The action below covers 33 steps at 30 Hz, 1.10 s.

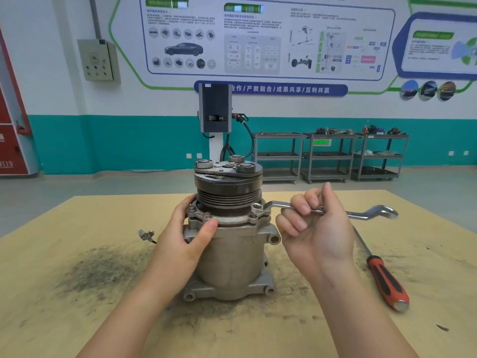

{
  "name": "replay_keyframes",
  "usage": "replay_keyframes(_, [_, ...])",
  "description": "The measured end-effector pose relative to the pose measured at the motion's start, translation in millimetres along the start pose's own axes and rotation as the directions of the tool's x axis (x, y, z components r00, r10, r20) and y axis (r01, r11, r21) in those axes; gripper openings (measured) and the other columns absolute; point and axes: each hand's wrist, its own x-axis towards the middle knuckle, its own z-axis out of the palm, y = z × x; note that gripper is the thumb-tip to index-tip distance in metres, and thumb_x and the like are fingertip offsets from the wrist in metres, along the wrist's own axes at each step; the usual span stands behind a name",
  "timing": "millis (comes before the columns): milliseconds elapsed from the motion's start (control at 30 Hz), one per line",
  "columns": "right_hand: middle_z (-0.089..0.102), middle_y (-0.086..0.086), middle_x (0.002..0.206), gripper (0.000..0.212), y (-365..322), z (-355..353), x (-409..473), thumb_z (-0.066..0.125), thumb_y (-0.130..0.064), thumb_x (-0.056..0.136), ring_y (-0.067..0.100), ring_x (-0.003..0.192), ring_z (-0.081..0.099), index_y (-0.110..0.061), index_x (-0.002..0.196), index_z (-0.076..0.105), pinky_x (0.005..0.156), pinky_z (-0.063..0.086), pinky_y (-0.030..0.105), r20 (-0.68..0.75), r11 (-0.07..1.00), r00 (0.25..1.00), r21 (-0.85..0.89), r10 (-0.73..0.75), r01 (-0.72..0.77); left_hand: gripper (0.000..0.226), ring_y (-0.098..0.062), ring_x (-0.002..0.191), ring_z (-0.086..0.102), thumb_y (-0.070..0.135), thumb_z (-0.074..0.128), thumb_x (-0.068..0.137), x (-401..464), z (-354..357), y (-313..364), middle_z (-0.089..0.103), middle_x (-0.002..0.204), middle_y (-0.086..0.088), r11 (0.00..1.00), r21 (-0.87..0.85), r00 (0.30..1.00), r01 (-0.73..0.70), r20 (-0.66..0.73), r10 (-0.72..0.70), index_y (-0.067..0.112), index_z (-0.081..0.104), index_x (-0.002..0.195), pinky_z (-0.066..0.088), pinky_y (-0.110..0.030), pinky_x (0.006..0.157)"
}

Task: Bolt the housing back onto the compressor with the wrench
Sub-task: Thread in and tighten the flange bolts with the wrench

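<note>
Because the compressor (pixel 229 257) stands on end at the middle of the table (pixel 77 228), every place below is given from it.

Stain: a dark smear (pixel 103 270) on the table left of the compressor, well apart from it.

Connector: a small plug on a wire (pixel 146 235) lies left of the compressor, near the left wrist.

Left hand: the left hand (pixel 185 236) wraps the compressor's left flank, thumb across the flange just under the housing (pixel 227 219); I judge it is there to keep the body from turning under the wrench's pull.

Compressor axis: long axis vertical, base lugs on the table, pulley end (pixel 228 182) pointing up.

Housing: seated on top of the compressor body beneath the pulley, with bolt heads showing at its front-left rim.

Bolt: at the compressor's right shoulder, hidden under the ring end of the wrench.

Wrench: the wrench (pixel 322 211) lies roughly level, long axis running left to right, ring end on that bolt and far end pointing right, away from the compressor.

Right hand: the right hand (pixel 315 228), right of the compressor, is curled around the wrench's mid-shank, palm up, likely for leverage.

Screwdriver: a red-handled screwdriver (pixel 384 280) lies unused on the table, farther right of the compressor.
</note>
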Motion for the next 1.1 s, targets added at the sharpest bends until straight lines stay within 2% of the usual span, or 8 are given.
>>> replay_keyframes(167, [0.044, -0.003, 0.051, 0.048, -9.6, -3.3, 15.0, 0.037, -0.034, 0.103, 0.010, 0.035, 0.032, -0.017, 0.059, 0.044, 0.033, 0.030, 0.020, -0.003, 0.976, 0.978, -0.054, 0.209, -0.209, 0.065, 0.031, 0.105, 0.045, 0.065, 0.054, 0.074, 0.9, -0.6, -1.8, 0.051, 0.111, 0.049, 1.000, 0.019, 1.000, -0.004, 0.018, 0.004, 0.049, 0.037, 0.134, 0.037, 0.006, 0.074])
replay_keyframes(267, [0.057, 0.003, 0.061, 0.029, -24.4, 0.7, 27.9, 0.047, -0.026, 0.099, 0.010, 0.040, 0.044, -0.013, 0.073, 0.051, 0.036, 0.039, 0.019, -0.051, 0.908, 0.945, -0.265, 0.322, -0.323, 0.058, 0.029, 0.105, 0.047, 0.066, 0.058, 0.079, 1.7, -1.1, -2.2, 0.050, 0.108, 0.055, 1.000, 0.005, 1.000, -0.003, 0.025, 0.003, 0.049, 0.038, 0.131, 0.037, 0.007, 0.074])
replay_keyframes(400, [0.045, -0.003, 0.056, 0.028, -39.2, 1.4, 32.7, 0.066, -0.036, 0.085, 0.008, 0.044, 0.035, -0.013, 0.068, 0.062, 0.037, 0.032, 0.016, -0.083, 0.743, 0.962, -0.620, 0.258, -0.253, 0.060, 0.029, 0.105, 0.046, 0.068, 0.058, 0.076, 1.6, -1.9, -0.5, 0.048, 0.108, 0.056, 1.000, 0.004, 0.999, -0.006, 0.036, 0.005, 0.050, 0.037, 0.130, 0.037, 0.007, 0.075])
replay_keyframes(667, [0.057, 0.008, 0.064, 0.009, -22.6, -16.8, -23.0, 0.070, -0.026, 0.069, 0.017, 0.051, 0.049, -0.017, 0.067, 0.067, 0.047, 0.042, 0.022, 0.181, 0.727, 0.983, -0.673, -0.016, 0.135, 0.079, 0.033, 0.106, 0.041, 0.076, 0.051, 0.065, 1.9, -2.2, 1.9, 0.045, 0.119, 0.046, 1.000, 0.011, 0.999, 0.003, 0.048, -0.004, 0.048, 0.034, 0.137, 0.038, -0.001, 0.079])
replay_keyframes(767, [0.062, 0.004, 0.065, 0.008, -12.4, -16.2, -41.0, 0.073, -0.024, 0.072, 0.016, 0.055, 0.056, -0.021, 0.070, 0.066, 0.051, 0.047, 0.023, 0.335, 0.561, 0.927, -0.741, -0.167, 0.369, 0.076, 0.033, 0.105, 0.041, 0.075, 0.052, 0.065, 1.7, -2.4, 1.4, 0.047, 0.115, 0.049, 1.000, 0.004, 0.999, 0.000, 0.050, 0.000, 0.049, 0.035, 0.134, 0.038, 0.003, 0.077])
replay_keyframes(833, [0.064, 0.000, 0.067, 0.012, -2.8, -14.9, -45.5, 0.075, -0.024, 0.082, 0.008, 0.057, 0.059, -0.022, 0.073, 0.067, 0.054, 0.048, 0.018, 0.461, 0.325, 0.842, -0.780, -0.279, 0.535, 0.075, 0.034, 0.105, 0.040, 0.075, 0.052, 0.065, 2.3, -2.7, 0.7, 0.047, 0.112, 0.052, 1.000, -0.003, 0.999, -0.005, 0.054, 0.005, 0.050, 0.035, 0.133, 0.036, 0.005, 0.076])
replay_keyframes(967, [0.062, -0.001, 0.065, 0.010, 26.4, -6.4, -40.7, 0.069, -0.017, 0.083, 0.005, 0.058, 0.051, -0.008, 0.077, 0.070, 0.057, 0.042, 0.012, 0.779, -0.223, 0.512, -0.605, -0.362, 0.764, 0.066, 0.025, 0.109, 0.048, 0.076, 0.060, 0.074, 3.3, -2.9, -3.3, 0.053, 0.119, 0.044, 1.000, -0.019, 0.998, 0.002, 0.062, -0.001, 0.053, 0.037, 0.131, 0.038, 0.000, 0.080])
replay_keyframes(1100, [0.058, 0.000, 0.063, 0.013, 54.6, 12.1, -29.5, 0.063, -0.016, 0.085, 0.015, 0.057, 0.052, -0.009, 0.076, 0.069, 0.050, 0.047, 0.030, 0.822, -0.302, 0.486, -0.564, -0.297, 0.769, 0.059, 0.000, 0.106, 0.065, 0.053, 0.072, 0.068, 9.5, 0.6, -12.0, 0.067, 0.121, 0.012, 0.995, -0.101, 0.997, 0.027, 0.069, -0.020, 0.053, 0.045, 0.121, 0.052, -0.017, 0.085])
